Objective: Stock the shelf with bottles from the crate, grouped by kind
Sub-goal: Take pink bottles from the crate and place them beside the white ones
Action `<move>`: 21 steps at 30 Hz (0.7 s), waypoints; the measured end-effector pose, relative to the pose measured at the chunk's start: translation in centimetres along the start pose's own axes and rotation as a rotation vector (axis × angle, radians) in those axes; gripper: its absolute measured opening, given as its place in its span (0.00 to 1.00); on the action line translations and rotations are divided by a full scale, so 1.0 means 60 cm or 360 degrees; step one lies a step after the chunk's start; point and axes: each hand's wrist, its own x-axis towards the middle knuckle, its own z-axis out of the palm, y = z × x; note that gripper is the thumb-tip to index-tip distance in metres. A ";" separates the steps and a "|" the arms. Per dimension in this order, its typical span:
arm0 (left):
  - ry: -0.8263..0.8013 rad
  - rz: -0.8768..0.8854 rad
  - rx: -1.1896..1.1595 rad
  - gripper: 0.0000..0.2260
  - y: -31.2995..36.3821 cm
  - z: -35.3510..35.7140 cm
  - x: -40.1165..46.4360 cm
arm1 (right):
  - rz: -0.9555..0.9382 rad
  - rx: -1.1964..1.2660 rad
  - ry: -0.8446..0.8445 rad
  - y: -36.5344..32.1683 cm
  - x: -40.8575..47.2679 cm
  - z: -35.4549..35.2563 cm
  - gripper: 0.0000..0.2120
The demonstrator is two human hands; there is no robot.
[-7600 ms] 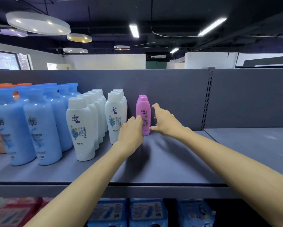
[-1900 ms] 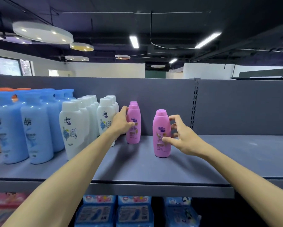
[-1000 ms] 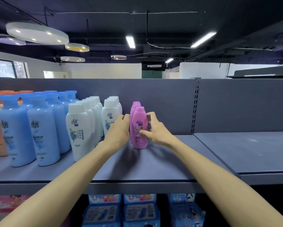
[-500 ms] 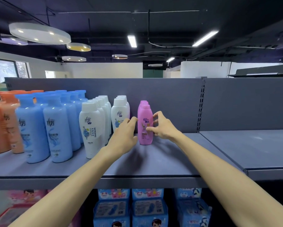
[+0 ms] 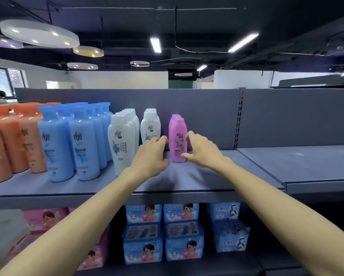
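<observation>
Hands flanked the front pink bottle (image 5: pixel 177 139), which stood upright at the head of a short row of pink bottles on the grey shelf (image 5: pixel 197 178). The left hand (image 5: pixel 150 156) and right hand (image 5: pixel 202 149) were both loosely spread, fingers relaxed and gripping nothing, just beside the bottle. White bottles (image 5: pixel 121 144) stood to its left, then blue bottles (image 5: pixel 83 148) and orange bottles (image 5: pixel 10 144).

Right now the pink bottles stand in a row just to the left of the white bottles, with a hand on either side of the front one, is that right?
Not quite. In the head view the pink bottles stand just to the right of the white bottles, not the left. The rest holds: the left hand and right hand flank the front pink one.
</observation>
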 end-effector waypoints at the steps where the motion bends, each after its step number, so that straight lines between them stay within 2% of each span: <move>1: 0.0015 0.0008 0.0017 0.19 -0.002 -0.001 -0.015 | -0.0039 0.0002 0.0019 -0.007 -0.020 -0.003 0.23; 6: 0.0094 0.0124 0.0014 0.18 -0.001 0.009 -0.091 | -0.0248 -0.0031 0.0104 -0.049 -0.127 0.007 0.22; 11: 0.0099 0.0116 -0.0044 0.18 -0.014 0.010 -0.135 | -0.0216 -0.0007 0.0174 -0.075 -0.175 0.026 0.21; 15: 0.0136 0.0239 -0.0086 0.17 -0.036 0.046 -0.212 | -0.0271 0.0037 0.0223 -0.089 -0.240 0.081 0.20; 17: 0.0088 0.0276 -0.0046 0.17 -0.045 0.087 -0.248 | -0.0271 -0.0002 0.0118 -0.091 -0.269 0.128 0.20; 21: -0.0213 0.0150 0.0000 0.18 -0.071 0.187 -0.321 | -0.0168 -0.0070 -0.0228 -0.073 -0.317 0.230 0.21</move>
